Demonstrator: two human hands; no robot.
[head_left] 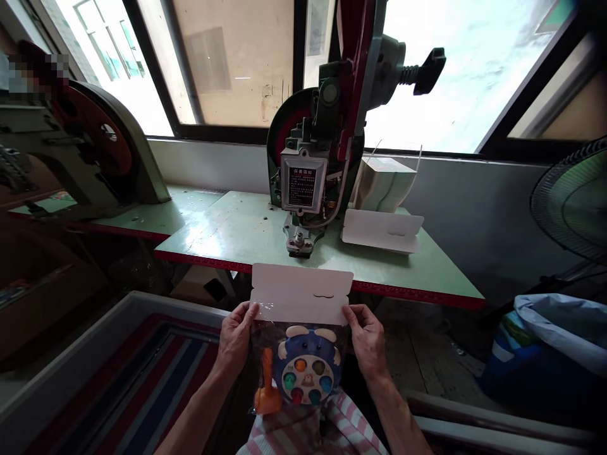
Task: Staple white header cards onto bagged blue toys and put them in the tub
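Note:
A clear plastic bag [262, 335] hangs between my hands over my lap. Inside it are a round blue animal-faced toy [308, 370] with several coloured figures and an orange toy hammer [268, 392]. Across the bag's top edge lies a white header card [298, 294] with a curved slot. My left hand [237, 332] pinches the card and bag at the left corner, my right hand [367, 335] at the right corner. Just beyond the card stands a stapling machine [303, 183], its head low over the green table.
The green table [227, 221] has a red edge. On its right lie a folded white card [382, 230] and a stack of cards [386, 183]. A grey bin [142, 303] with striped cloth is at left, a blue sack [535, 360] and a fan [573, 196] at right. Another machine [109, 145] stands left.

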